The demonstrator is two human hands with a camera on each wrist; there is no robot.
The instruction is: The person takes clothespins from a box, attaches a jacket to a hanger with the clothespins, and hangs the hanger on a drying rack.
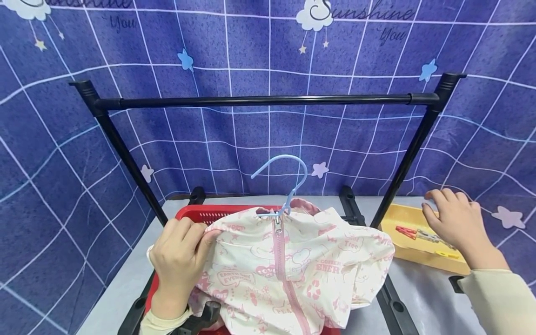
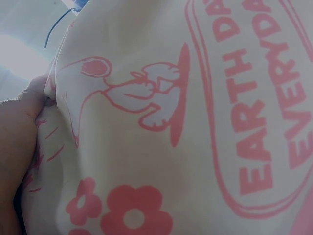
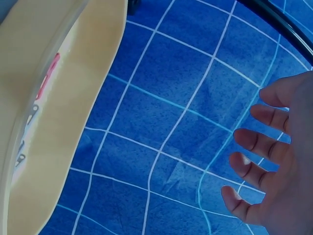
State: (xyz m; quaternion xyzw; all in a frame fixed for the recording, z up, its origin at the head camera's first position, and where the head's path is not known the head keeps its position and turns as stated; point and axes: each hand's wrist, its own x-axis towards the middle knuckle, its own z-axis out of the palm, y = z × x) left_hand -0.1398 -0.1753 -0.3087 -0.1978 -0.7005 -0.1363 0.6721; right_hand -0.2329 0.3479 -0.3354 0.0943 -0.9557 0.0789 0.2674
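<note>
A white jacket with pink print and a pink zipper [image 1: 251,260] hangs on a light blue hanger [image 1: 304,172], whose hook stands up above the collar. The left hand [image 1: 177,260] pinches the jacket's shoulder on the left side; in the left wrist view the printed cloth [image 2: 137,161] fills most of the picture, with part of the left hand [image 2: 22,142] at its edge. Over the yellow tray [image 1: 435,260] the right hand [image 1: 458,223] is held with fingers loosely bent and nothing in them. Clothespins [image 1: 427,236] lie in that tray.
A black rack with a horizontal bar [image 1: 268,100] stands behind the jacket, its feet on the grey table [image 1: 423,298]. Under the jacket is a red basket [image 1: 184,213]. A blue grid-patterned curtain [image 1: 268,51] covers the background.
</note>
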